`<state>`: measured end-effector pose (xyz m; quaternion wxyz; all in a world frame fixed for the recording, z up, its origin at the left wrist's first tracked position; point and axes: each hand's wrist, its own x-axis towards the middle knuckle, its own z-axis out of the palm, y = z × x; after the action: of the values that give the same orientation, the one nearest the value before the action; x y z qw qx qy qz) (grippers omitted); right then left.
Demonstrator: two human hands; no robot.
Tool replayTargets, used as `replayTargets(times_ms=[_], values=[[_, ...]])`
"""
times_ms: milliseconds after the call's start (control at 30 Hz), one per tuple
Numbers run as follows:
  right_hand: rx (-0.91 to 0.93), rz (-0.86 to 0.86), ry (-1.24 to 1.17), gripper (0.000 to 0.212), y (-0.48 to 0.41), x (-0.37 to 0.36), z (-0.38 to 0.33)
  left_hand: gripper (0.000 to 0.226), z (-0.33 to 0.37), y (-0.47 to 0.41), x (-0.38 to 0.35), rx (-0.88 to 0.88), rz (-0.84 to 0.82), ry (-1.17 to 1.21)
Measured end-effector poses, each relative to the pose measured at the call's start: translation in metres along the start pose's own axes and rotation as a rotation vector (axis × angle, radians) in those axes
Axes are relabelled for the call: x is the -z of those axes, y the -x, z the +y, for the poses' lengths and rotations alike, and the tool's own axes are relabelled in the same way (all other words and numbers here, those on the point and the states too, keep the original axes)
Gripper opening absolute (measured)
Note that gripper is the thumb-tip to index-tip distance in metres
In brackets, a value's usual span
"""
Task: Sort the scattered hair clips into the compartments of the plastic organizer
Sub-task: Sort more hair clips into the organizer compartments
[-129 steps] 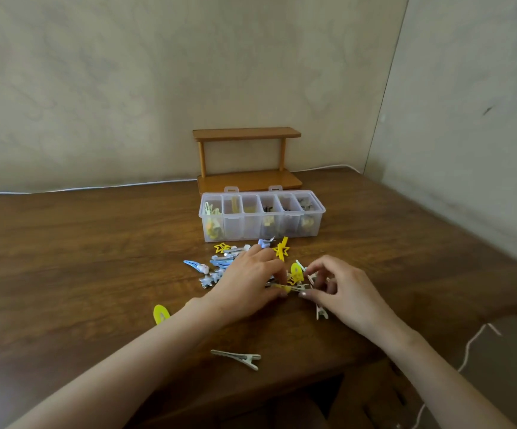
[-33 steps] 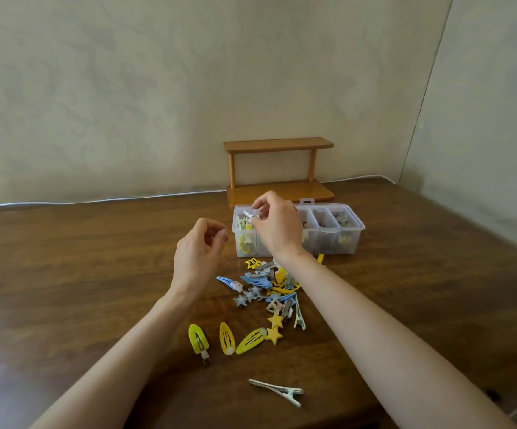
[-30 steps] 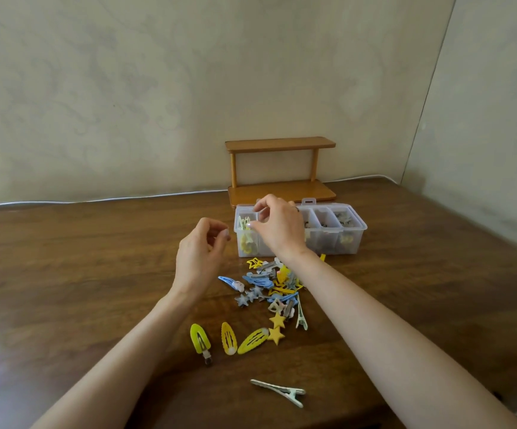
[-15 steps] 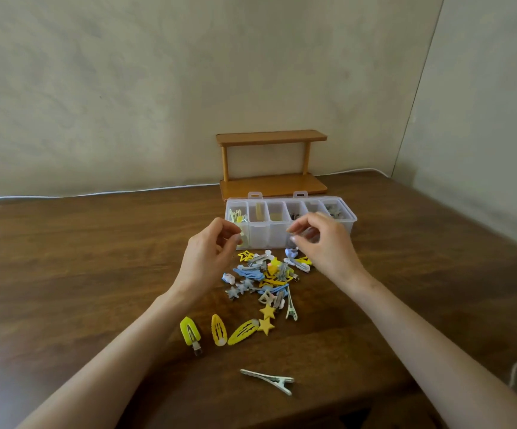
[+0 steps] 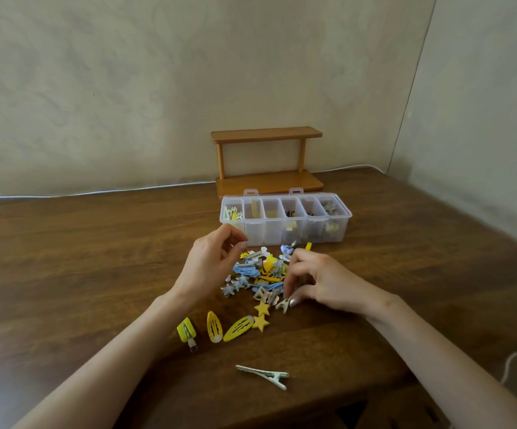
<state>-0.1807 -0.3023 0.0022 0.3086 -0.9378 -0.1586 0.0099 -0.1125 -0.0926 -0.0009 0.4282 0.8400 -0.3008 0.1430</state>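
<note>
Maybe halfway: the organizer (image 5: 285,239) near the desk's (image 5: 96,258) back edge held some clips (image 5: 290,226), a big pile (image 5: 258,272) sat mid-desk unsorted, left hand (image 5: 209,267) hovered loosely curled and empty, right hand (image 5: 323,281) pinched a small clip (image 5: 282,305).

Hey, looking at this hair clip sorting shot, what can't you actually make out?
Organizer contents, head view: too small and blurred behind the cloudy walls to tell the clip kinds.
Left hand: curled fingers hide whether it holds anything.
Right hand: fingers cover a small clip; pinching or only touching is unclear.
Pile: clips overlap, so no count.
Cable: cut off by the right edge.
</note>
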Motion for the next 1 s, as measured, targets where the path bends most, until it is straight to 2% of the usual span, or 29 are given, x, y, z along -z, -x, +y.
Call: replayTargets(times_ms=[100, 267, 400, 600, 700, 767, 867, 933, 1000], values=[[-0.003, 0.053, -0.019, 0.022, -0.001, -0.002, 0.001, 0.001, 0.004, 0.001, -0.001, -0.026, -0.101, 0.003], [-0.001, 0.238, -0.072, 0.016, -0.004, 0.0, -0.001, 0.018, 0.007, 0.004, -0.004, -0.116, -0.277, 0.019], [0.001, 0.328, -0.084, 0.007, -0.009, 0.002, -0.006, 0.022, 0.005, 0.003, -0.006, -0.147, -0.308, -0.028], [0.039, 0.357, -0.11, 0.005, -0.014, -0.002, -0.009, 0.013, 0.004, 0.002, -0.005, -0.155, -0.2, -0.039], [0.046, 0.436, -0.146, 0.017, -0.016, -0.006, -0.004, 0.013, 0.005, 0.001, -0.002, -0.151, -0.15, -0.069], [0.025, 0.536, -0.176, 0.026, -0.016, -0.007, 0.0, 0.015, 0.005, -0.002, 0.004, -0.114, -0.027, -0.085], [-0.016, 0.615, -0.209, 0.022, -0.014, -0.007, 0.006, 0.019, 0.0, -0.015, 0.015, 0.002, 0.248, -0.217], [-0.032, 0.579, -0.197, 0.018, -0.014, -0.009, 0.008, 0.023, -0.005, -0.026, 0.021, 0.088, 0.329, -0.311], [-0.03, 0.55, -0.184, 0.016, -0.015, -0.011, 0.007, 0.025, -0.009, -0.037, 0.022, 0.132, 0.34, -0.367]])
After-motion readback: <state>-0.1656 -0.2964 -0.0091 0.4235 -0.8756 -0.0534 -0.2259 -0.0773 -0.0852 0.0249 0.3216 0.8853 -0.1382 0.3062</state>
